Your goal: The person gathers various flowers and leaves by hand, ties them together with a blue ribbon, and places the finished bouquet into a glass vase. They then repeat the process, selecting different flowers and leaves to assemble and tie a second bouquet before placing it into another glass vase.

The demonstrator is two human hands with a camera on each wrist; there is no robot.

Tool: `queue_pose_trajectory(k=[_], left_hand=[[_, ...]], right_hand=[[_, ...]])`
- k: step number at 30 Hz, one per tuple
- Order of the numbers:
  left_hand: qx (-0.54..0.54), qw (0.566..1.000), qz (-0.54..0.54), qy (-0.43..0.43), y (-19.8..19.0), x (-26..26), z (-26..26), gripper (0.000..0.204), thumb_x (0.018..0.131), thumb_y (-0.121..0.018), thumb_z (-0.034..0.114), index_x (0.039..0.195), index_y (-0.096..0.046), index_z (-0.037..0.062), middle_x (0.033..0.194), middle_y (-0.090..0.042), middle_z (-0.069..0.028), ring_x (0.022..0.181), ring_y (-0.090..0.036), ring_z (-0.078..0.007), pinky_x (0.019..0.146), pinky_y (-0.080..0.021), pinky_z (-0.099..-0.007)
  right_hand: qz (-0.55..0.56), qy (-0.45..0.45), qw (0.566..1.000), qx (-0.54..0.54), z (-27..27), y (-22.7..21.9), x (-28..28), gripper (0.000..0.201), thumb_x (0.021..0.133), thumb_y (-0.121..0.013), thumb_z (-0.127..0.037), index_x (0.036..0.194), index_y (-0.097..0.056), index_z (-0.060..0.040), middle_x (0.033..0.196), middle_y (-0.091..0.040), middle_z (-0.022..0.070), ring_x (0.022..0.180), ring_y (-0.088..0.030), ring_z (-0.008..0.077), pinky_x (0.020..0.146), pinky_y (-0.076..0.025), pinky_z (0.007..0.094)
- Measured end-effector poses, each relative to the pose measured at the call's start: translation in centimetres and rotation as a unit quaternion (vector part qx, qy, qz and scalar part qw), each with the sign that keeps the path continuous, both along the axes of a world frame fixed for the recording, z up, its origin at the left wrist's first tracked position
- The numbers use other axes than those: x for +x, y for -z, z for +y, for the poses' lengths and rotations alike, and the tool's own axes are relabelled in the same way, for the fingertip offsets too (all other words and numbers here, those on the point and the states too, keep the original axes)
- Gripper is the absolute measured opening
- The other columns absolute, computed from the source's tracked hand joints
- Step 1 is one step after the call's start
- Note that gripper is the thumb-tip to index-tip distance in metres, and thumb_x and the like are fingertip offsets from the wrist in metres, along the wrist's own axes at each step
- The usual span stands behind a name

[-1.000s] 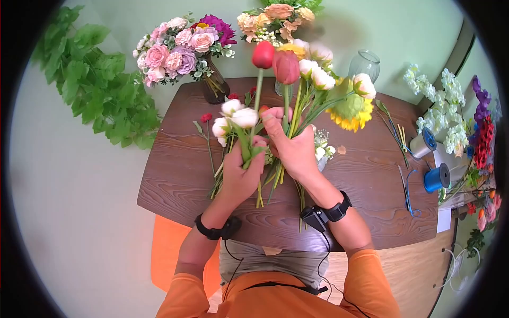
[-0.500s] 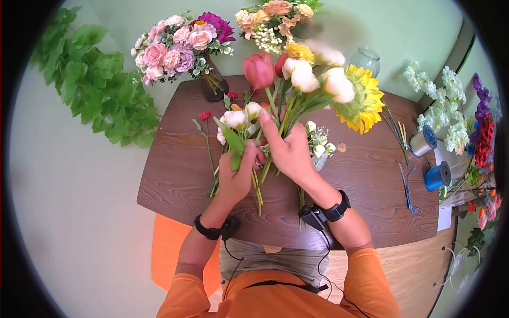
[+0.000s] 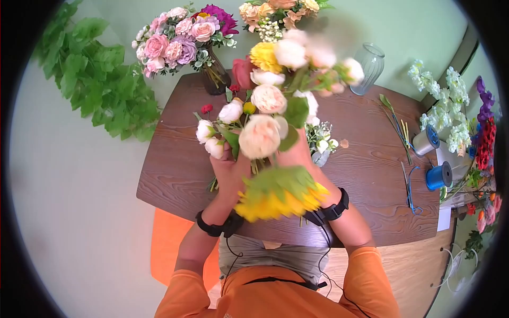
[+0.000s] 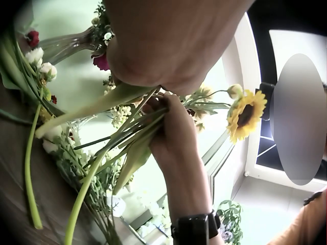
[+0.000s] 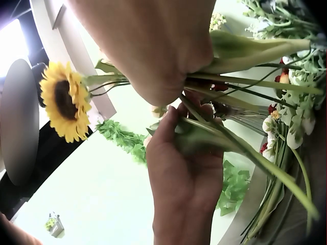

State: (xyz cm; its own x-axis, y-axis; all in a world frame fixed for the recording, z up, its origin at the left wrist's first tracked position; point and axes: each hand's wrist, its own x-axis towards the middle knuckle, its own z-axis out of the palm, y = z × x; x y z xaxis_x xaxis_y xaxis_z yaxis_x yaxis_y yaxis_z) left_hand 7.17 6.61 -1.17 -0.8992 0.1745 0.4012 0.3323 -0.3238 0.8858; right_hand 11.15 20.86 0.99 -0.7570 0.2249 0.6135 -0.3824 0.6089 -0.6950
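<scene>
In the head view a bouquet tilts towards the person, its sunflower point(image 3: 281, 196) low in front and pale pink roses point(image 3: 260, 137) above. The right hand point(image 3: 299, 153), partly behind the blooms, grips the stems; in the left wrist view the same hand point(image 4: 176, 135) has its fingers round them. Beside it is the left hand point(image 3: 230, 172). In the right wrist view the left hand point(image 5: 184, 176) holds a leafy green stem point(image 5: 260, 161) between thumb and fingers, close against the bouquet stems. The flower heads hide most fingers in the head view.
White flowers point(image 3: 321, 140) lie on the brown table point(image 3: 366, 201). At its right are a white spool point(image 3: 424, 141), a blue spool point(image 3: 438, 176) and cut stems. A glass vase point(image 3: 367, 69) and a vase of pink roses point(image 3: 169, 47) stand at the back.
The bouquet has turned and tipped towards the person, its sunflower swinging from the right to low in front. Pale pink roses now show. Both hands remain close together at the stems.
</scene>
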Motion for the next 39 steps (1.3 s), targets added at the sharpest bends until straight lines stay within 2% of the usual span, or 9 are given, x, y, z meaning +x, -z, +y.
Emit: queue_pose_trajectory(k=[2, 4, 10, 13, 14, 16, 27, 32, 39], left_hand=[[0.137, 0.984, -0.088, 0.068, 3.2, -2.6, -0.5, 0.03, 0.093, -0.073, 0.004, 0.12, -0.066, -0.0078, 0.124, -0.067, -0.0091, 0.114, -0.063, -0.0159, 0.102, -0.048, -0.031], [0.006, 0.994, 0.105, -0.037, 4.4, -3.8, -1.0, 0.021, 0.094, -0.071, 0.002, 0.113, -0.068, -0.0058, 0.116, -0.069, -0.0079, 0.106, -0.065, -0.0149, 0.097, -0.05, -0.0295], [0.108, 0.992, 0.07, -0.002, -10.4, -2.9, -1.9, 0.017, 0.105, -0.059, 0.013, 0.099, -0.067, -0.001, 0.094, -0.07, -0.0072, 0.09, -0.066, -0.0147, 0.082, -0.055, -0.0315], [0.093, 0.989, 0.11, -0.019, -14.0, -4.1, -3.6, 0.019, 0.104, -0.06, 0.015, 0.101, -0.068, -0.0024, 0.092, -0.071, -0.0096, 0.076, -0.066, -0.0147, 0.065, -0.056, -0.0281], [0.031, 0.99, 0.131, -0.03, -14.7, -4.2, -3.9, 0.02, 0.104, -0.061, 0.016, 0.102, -0.069, -0.0027, 0.091, -0.071, -0.0102, 0.07, -0.066, -0.0143, 0.059, -0.054, -0.0264], [0.001, 0.99, 0.127, -0.055, -14.8, -4.2, -3.0, 0.022, 0.103, -0.064, 0.018, 0.103, -0.07, -0.0034, 0.09, -0.071, -0.0101, 0.059, -0.062, -0.0123, 0.048, -0.049, -0.024], [0.156, 0.962, 0.221, 0.037, -21.8, -4.9, -5.6, 0.038, 0.109, -0.053, 0.029, 0.113, -0.066, -0.006, 0.077, -0.058, 0.0011, 0.053, -0.043, -0.004, 0.045, -0.032, -0.0208], [-0.153, 0.966, 0.193, -0.076, -18.3, -3.9, -3.8, 0.026, 0.103, -0.064, 0.023, 0.104, -0.075, 0.0001, 0.075, -0.065, -0.0001, 0.051, -0.051, -0.0029, 0.046, -0.04, -0.0188], [-0.065, 0.991, 0.076, 0.092, -10.3, -3.1, 3.7, 0.017, 0.092, -0.078, 0.012, 0.099, -0.072, -0.0013, 0.082, -0.072, -0.0023, 0.072, -0.068, -0.0071, 0.057, -0.053, -0.0234]], right_hand=[[-0.038, -0.004, 0.999, -0.014, -0.1, -0.5, 0.0, 0.029, 0.083, -0.062, -0.001, 0.111, -0.064, 0.0054, 0.089, -0.067, 0.0302, 0.084, -0.065, 0.051, 0.075, -0.054, 0.053], [-0.058, 0.029, 0.998, -0.007, -0.4, -1.3, 0.3, 0.031, 0.082, -0.062, 0.0, 0.112, -0.063, 0.0058, 0.087, -0.066, 0.0314, 0.08, -0.065, 0.0506, 0.071, -0.054, 0.0524], [-0.015, -0.012, 1.0, -0.016, 1.4, 1.6, -1.2, 0.016, 0.082, -0.06, -0.002, 0.084, -0.065, 0.0132, 0.079, -0.064, 0.0327, 0.083, -0.065, 0.0495, 0.07, -0.051, 0.0543], [-0.053, -0.063, 0.996, -0.015, 1.3, -0.2, -0.3, 0.031, 0.103, -0.054, -0.009, 0.132, -0.058, -0.0038, 0.076, -0.053, 0.0006, 0.069, -0.051, 0.0132, 0.065, -0.047, 0.0303], [0.186, -0.051, 0.979, 0.065, 1.8, 0.5, -1.4, 0.028, 0.108, -0.052, -0.023, 0.125, -0.06, -0.0023, 0.073, -0.052, -0.0015, 0.066, -0.049, 0.0094, 0.059, -0.041, 0.0274], [-0.136, -0.106, 0.934, -0.313, 0.2, -4.3, 1.2, 0.033, 0.11, -0.048, -0.03, 0.119, -0.061, -0.0015, 0.068, -0.049, -0.0026, 0.063, -0.047, 0.0066, 0.056, -0.037, 0.0242], [-0.068, -0.162, 0.939, -0.297, 1.9, -1.6, -1.1, 0.027, 0.111, -0.046, -0.024, 0.11, -0.06, -0.0003, 0.076, -0.059, 0.0005, 0.067, -0.054, 0.0072, 0.065, -0.046, 0.0244], [-0.077, -0.194, 0.903, -0.376, 2.1, -3.3, -0.4, 0.035, 0.112, -0.042, -0.031, 0.119, -0.053, 0.0014, 0.084, -0.064, 0.0066, 0.061, -0.058, 0.0112, 0.061, -0.048, 0.0258], [-0.078, -0.179, 0.9, -0.389, 0.1, -2.2, -0.4, 0.035, 0.112, -0.041, -0.037, 0.111, -0.053, -0.0042, 0.079, -0.061, 0.0042, 0.06, -0.056, 0.0092, 0.056, -0.046, 0.0239]])
